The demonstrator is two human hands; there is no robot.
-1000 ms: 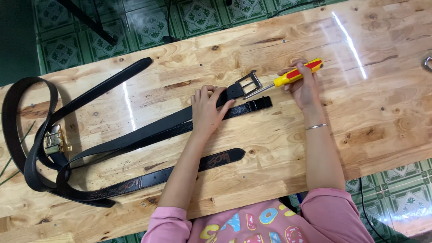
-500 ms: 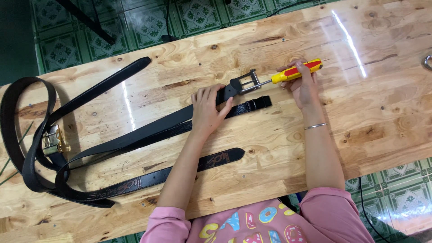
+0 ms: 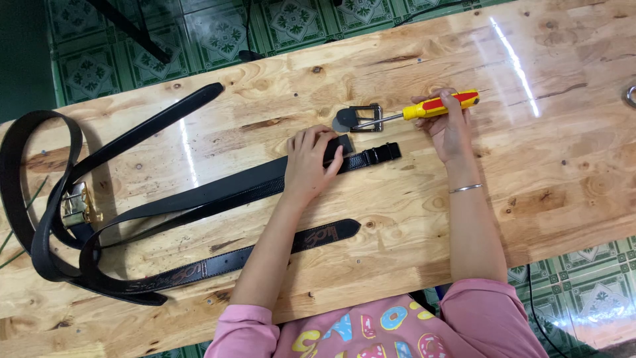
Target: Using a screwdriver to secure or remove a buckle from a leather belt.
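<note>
Head view: left hand (image 3: pixel 310 162) pressed flat on black belt (image 3: pixel 218 192) — right hand (image 3: pixel 449 122) gripping yellow-red screwdriver (image 3: pixel 424 109), tip at buckle (image 3: pixel 361 118).

Coiled black belts (image 3: pixel 46 219) (gold buckle (image 3: pixel 81 205) among them) on wooden table (image 3: pixel 563 172), green tiled floor (image 3: pixel 199 30)

Glossy varnished wood table (image 3: pixel 563 166), matt black leather belt (image 3: pixel 218 192), shiny metal buckle (image 3: pixel 361 118), plastic-handled screwdriver (image 3: pixel 440 105).

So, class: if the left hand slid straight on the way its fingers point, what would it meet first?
The left hand points up the table from the black belt. Probably bare wooden table first; the metal buckle lies slightly right of that line.
</note>
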